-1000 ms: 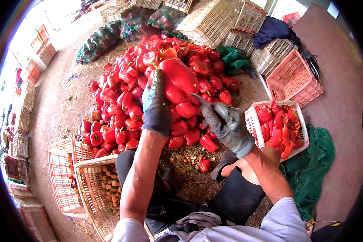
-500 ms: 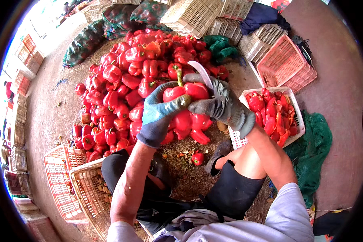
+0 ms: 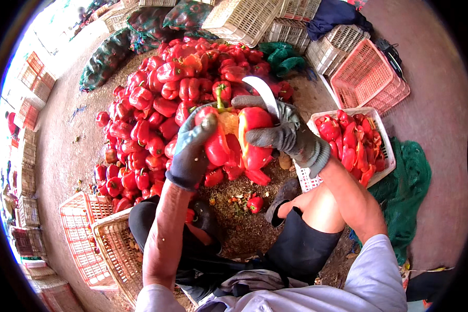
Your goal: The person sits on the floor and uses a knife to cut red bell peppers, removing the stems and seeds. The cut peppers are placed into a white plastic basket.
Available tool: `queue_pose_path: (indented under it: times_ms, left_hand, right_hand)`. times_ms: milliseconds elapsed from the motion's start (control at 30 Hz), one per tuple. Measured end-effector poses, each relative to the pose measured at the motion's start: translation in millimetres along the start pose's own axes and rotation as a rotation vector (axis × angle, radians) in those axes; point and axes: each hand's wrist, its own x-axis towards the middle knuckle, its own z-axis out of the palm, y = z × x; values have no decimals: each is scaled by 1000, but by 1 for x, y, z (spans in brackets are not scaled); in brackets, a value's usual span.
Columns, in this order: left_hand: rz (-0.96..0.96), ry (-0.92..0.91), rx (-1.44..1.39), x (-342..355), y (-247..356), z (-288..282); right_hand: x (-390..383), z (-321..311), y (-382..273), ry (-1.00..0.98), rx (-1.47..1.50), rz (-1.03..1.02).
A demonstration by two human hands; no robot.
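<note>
Both gloved hands hold a red bell pepper (image 3: 218,148) split open down the middle, its pale core and seeds showing between the halves. My left hand (image 3: 193,143), in a blue-grey glove, is closed on the left part, beside the green stem. My right hand (image 3: 291,132), in a dark grey glove, grips the right part with thumb and fingers. A curved knife (image 3: 264,92) also sits in my right hand, its blade pointing up and away; its handle is hidden. Behind and below the hands lies a large pile of whole red bell peppers (image 3: 140,127).
At right, a white crate (image 3: 390,156) holds cut pepper pieces, with green netting (image 3: 408,192) beside it. A pink crate (image 3: 361,73) stands farther back. Two crates, one beige (image 3: 114,249), sit by my left leg. A small pepper (image 3: 255,204) lies between my feet. Filled net sacks (image 3: 105,60) lie behind the pile.
The pepper has gone from nearly closed to pulled apart, exposing its inside. My hands have moved slightly apart, the left one leftward. The knife blade is turned a little and shows brighter.
</note>
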Motion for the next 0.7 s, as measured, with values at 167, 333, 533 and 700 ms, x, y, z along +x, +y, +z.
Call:
queue_pose_path:
  times_ms: [167, 333, 533, 700]
  left_hand:
    - [226, -197, 477, 8, 12, 0]
    - [291, -375, 922, -2, 30, 15]
    - [453, -128, 1479, 0, 16, 16]
    - [699, 93, 1617, -6, 21, 18]
  right_hand:
    - [-3, -13, 5, -19, -194, -63]
    - [-7, -14, 4, -7, -101, 5]
    - [-6, -14, 0, 33, 40, 150]
    - [-1, -12, 4, 99, 52, 25]
